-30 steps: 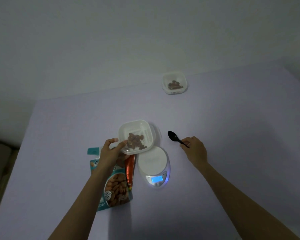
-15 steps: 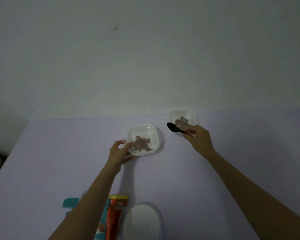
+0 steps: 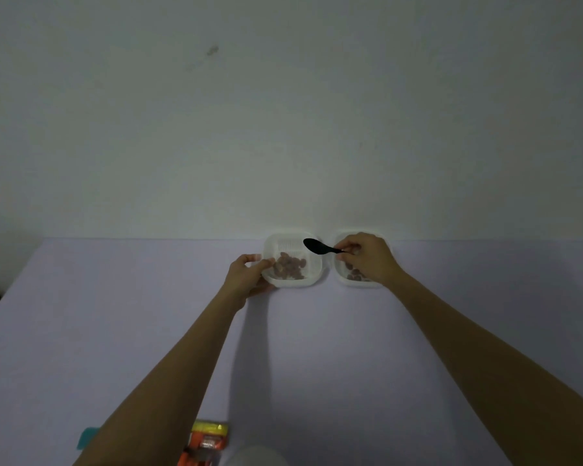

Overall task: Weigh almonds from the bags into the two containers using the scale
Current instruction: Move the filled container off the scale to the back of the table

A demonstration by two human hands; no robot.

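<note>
At the tabletop's (image 3: pixel 115 331) far edge, the left grip (image 3: pixel 249 275) pinches the rim of a tub (image 3: pixel 292 280) of almonds (image 3: pixel 288 267), likely to seat it beside the second tub (image 3: pixel 342 279) — over which the right grip (image 3: pixel 367 258) holds a spoon (image 3: pixel 317 246), kept clear of both.

Head-worn wide view, facing forward and down, across table (image 3: pixel 317 348)

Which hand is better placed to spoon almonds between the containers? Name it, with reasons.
Right. The right hand pinches the black spoon, its bowl over the left container, and the right container lies beneath that hand. The left hand is busy gripping the left container by its corner.
</note>
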